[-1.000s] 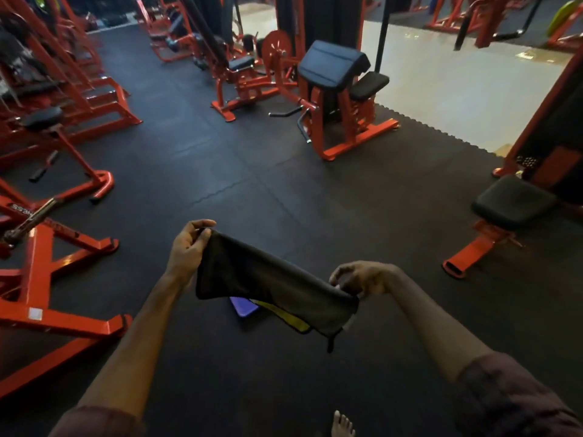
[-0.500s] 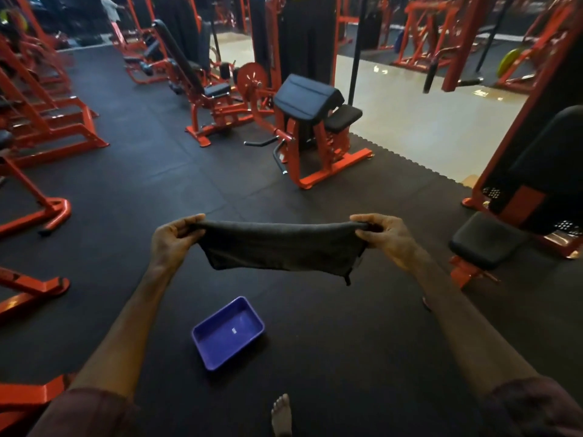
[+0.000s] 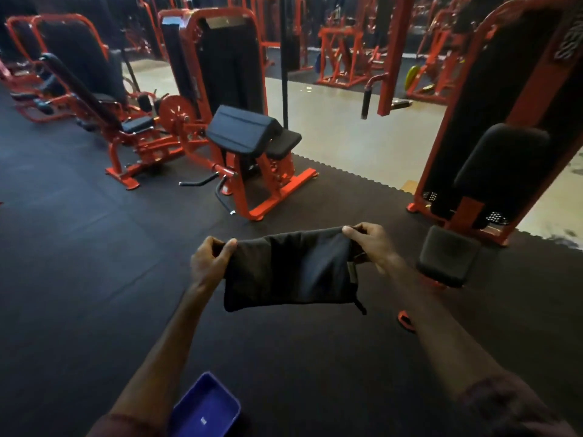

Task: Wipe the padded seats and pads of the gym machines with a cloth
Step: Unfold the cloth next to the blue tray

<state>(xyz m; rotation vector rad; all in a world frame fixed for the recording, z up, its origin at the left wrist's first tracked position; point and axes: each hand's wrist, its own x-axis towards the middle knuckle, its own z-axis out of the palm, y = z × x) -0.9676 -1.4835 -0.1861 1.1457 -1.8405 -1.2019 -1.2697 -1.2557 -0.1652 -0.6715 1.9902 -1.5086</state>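
A dark cloth (image 3: 288,269) hangs folded in front of me, held up by its top corners. My left hand (image 3: 209,261) pinches the left corner and my right hand (image 3: 370,244) pinches the right one. To the right, a black padded seat (image 3: 448,255) sits low on a red machine, with a tall black back pad (image 3: 501,171) behind it. Ahead stands a red curl machine with a sloped black arm pad (image 3: 241,127) and a small black seat (image 3: 284,143).
A blue plastic tray (image 3: 205,408) lies on the black rubber floor (image 3: 79,279) between my arms. More red machines (image 3: 126,127) stand at the left and back. A pale tiled floor (image 3: 347,134) begins beyond the mat's edge.
The view has lifted and swung right, bringing the right-hand seat and the curl machine nearer. My hands came closer together, and the cloth now hangs folded and deeper.
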